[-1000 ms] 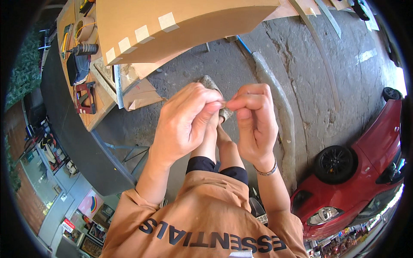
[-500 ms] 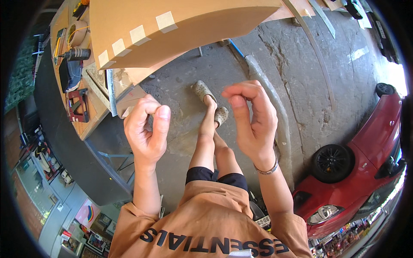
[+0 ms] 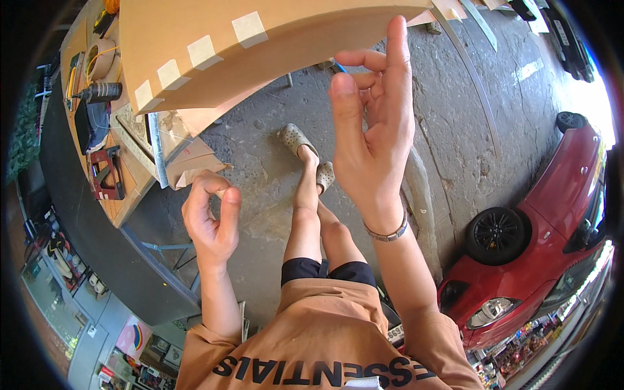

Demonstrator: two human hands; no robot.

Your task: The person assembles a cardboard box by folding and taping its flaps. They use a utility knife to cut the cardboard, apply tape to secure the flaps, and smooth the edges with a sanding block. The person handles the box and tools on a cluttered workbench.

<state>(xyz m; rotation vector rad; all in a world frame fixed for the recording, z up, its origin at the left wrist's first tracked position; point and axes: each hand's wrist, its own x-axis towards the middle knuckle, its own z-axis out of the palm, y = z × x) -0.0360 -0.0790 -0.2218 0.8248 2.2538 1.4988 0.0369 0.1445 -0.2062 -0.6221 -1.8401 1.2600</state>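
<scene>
My left hand (image 3: 211,221) hovers past the near corner of a brown panel-sided box (image 3: 195,39), its fingers curled toward the thumb in a pinch. A small pale bit shows at the fingertips, too small to name. My right hand (image 3: 374,130) is raised in front of the box's lower edge, index finger stretched up and the others loosely bent, with nothing visible in it. Pale strips of tape (image 3: 249,30) are stuck over the edge of the box at intervals. Whether my right fingertip touches the box I cannot tell.
On the workbench (image 3: 130,195) at left lie a tape roll (image 3: 102,58), a black nozzle bottle (image 3: 101,93) and a dark red staple gun (image 3: 106,174). A metal strip (image 3: 157,149) juts from its edge. A red car (image 3: 552,188) stands at right on the concrete floor.
My right hand has risen toward the box and its index finger has straightened. My left hand has dropped slightly, its index finger curling closer to the thumb. The view has shifted a little.
</scene>
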